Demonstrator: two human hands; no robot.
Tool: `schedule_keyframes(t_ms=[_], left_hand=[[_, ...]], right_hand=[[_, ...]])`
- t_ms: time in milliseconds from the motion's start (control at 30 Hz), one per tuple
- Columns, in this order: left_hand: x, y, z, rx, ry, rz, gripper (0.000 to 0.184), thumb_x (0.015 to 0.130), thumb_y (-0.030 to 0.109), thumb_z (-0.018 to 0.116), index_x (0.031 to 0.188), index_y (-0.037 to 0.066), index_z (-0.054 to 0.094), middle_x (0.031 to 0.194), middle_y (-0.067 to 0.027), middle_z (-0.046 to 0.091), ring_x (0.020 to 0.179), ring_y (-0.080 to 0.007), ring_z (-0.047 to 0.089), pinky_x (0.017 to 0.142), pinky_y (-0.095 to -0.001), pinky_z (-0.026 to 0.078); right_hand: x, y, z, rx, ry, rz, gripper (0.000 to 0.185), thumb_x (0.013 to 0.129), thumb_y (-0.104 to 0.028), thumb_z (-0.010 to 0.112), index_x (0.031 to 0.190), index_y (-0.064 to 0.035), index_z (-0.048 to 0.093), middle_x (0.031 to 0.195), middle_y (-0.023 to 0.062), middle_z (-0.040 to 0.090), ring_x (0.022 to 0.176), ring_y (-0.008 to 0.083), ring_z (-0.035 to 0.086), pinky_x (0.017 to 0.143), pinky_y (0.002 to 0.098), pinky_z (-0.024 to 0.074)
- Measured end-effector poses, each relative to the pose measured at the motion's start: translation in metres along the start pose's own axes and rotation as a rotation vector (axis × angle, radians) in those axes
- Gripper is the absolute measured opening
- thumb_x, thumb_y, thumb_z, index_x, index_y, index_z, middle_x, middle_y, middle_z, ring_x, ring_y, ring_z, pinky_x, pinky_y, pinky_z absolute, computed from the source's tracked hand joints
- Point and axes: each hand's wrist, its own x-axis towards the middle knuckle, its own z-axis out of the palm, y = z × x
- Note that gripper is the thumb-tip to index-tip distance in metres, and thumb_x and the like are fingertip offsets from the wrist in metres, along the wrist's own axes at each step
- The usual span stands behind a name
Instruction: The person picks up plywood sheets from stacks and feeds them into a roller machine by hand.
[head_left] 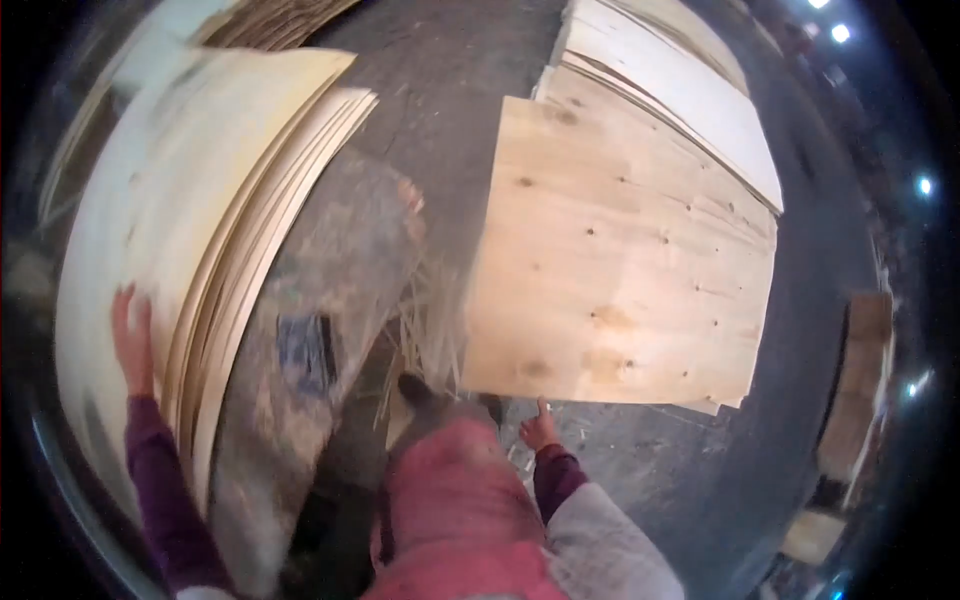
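Note:
My left hand [132,340] lies on the top sheet of a stack of pale wood veneer sheets [190,170], its fingers spread and holding nothing. The layered edges of that stack fan out along its right side. My right hand [540,430] is at the near edge of a knotty veneer sheet [620,260], a finger stretched toward that edge. Whether the fingertip touches the sheet cannot be made out. The knotty sheet rests on a second stack, with edges of other sheets showing at its lower right corner.
Behind the knotty sheet lie whiter veneer sheets [680,90]. Between the stacks, a dusty surface holds a dark blue item [306,352], and thin wood scraps [405,330] lie nearby. Brown boards [853,385] stand at the far right. Dark floor [430,110] runs between the stacks.

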Motion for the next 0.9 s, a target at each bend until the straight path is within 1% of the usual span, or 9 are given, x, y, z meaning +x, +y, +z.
schedule_keyframes(t_ms=[133,200,267,300,467,533,600,767,900], left_hand=[[0.003,-0.037,0.061,0.053,-0.097,-0.031,0.051,0.097,0.023,0.055,0.142,0.002,0.042,0.15,-0.0184,0.034,0.14,-0.0291,0.032,0.114,-0.0396,0.027],[-0.009,-0.044,0.073,0.091,-0.084,-0.002,0.052,0.097,0.022,0.055,0.143,0.0,0.039,0.15,-0.0184,0.033,0.14,-0.029,0.032,0.114,-0.0399,0.027],[-0.033,-0.041,0.063,0.235,-0.092,-0.014,0.052,0.097,0.019,0.055,0.142,0.0,0.04,0.151,-0.0186,0.031,0.139,-0.0288,0.032,0.114,-0.0397,0.028],[-0.014,-0.044,0.053,0.328,-0.116,0.005,0.052,0.096,0.018,0.056,0.142,0.0,0.04,0.151,-0.0187,0.03,0.139,-0.0286,0.032,0.114,-0.0396,0.028],[-0.004,-0.042,0.042,0.046,-0.078,-0.041,0.05,0.094,0.015,0.059,0.139,-0.001,0.042,0.149,-0.02,0.03,0.138,-0.0298,0.032,0.112,-0.0395,0.031],[-0.01,-0.031,0.051,0.146,-0.115,0.029,0.051,0.094,0.015,0.06,0.139,-0.002,0.042,0.149,-0.02,0.031,0.138,-0.0301,0.032,0.112,-0.0393,0.032],[-0.013,-0.038,0.06,0.182,-0.121,0.016,0.054,0.092,0.019,0.063,0.138,0.0,0.043,0.148,-0.0201,0.033,0.137,-0.032,0.033,0.111,-0.0402,0.032],[-0.014,-0.03,0.05,0.202,-0.083,-0.005,0.057,0.088,0.026,0.067,0.137,0.004,0.048,0.145,-0.0195,0.038,0.136,-0.0337,0.035,0.111,-0.0421,0.03],[-0.009,-0.021,0.044,0.279,-0.079,0.001,0.065,0.083,0.029,0.069,0.14,0.008,0.045,0.148,-0.0192,0.036,0.137,-0.0362,0.033,0.112,-0.0451,0.027]], right_hand=[[0.007,-0.017,0.063,0.506,0.087,0.193,0.065,0.077,-0.072,0.061,0.111,-0.0172,0.054,0.078,0.0032,0.062,0.077,0.022,0.06,0.062,0.0328,0.0452],[0.065,0.031,0.047,0.138,-0.002,-0.311,0.055,0.083,-0.058,0.064,0.121,-0.018,0.058,0.108,0.0031,0.067,0.099,0.0215,0.062,0.079,0.0391,0.0489],[0.017,-0.045,0.069,0.73,0.025,0.204,0.044,0.089,-0.05,0.063,0.119,-0.0184,0.06,0.111,0.0023,0.066,0.102,0.0215,0.063,0.082,0.0424,0.0505],[-0.006,-0.061,0.102,0.925,0.042,0.146,0.033,0.095,-0.041,0.058,0.112,-0.0135,0.062,0.109,0.0055,0.068,0.101,0.0224,0.064,0.082,0.0414,0.0536],[0.08,-0.106,0.079,-0.037,-0.014,-0.412,0.034,0.098,-0.037,0.054,0.101,-0.0043,0.06,0.099,0.0119,0.066,0.085,0.0227,0.065,0.069,0.0307,0.0558],[0.053,-0.135,0.097,0.597,0.165,0.051,0.031,0.099,-0.036,0.053,0.089,-0.006,0.056,0.081,0.0077,0.06,0.07,0.0211,0.059,0.066,0.0331,0.0545],[0.072,-0.121,0.085,0.616,0.105,0.089,0.032,0.095,-0.036,0.059,0.107,-0.0062,0.055,0.097,0.01,0.063,0.083,0.0258,0.064,0.071,0.0357,0.0555],[0.032,-0.072,0.055,0.294,-0.424,0.287,0.03,0.089,-0.038,0.062,0.073,-0.0139,0.056,0.072,0.0045,0.055,0.069,0.0286,0.057,0.059,0.0423,0.0459],[-0.059,-0.187,0.158,-0.407,-0.476,0.004,0.027,0.092,-0.029,0.06,0.106,-0.006,0.058,0.096,0.0079,0.063,0.083,0.0226,0.063,0.067,0.0343,0.0517]])
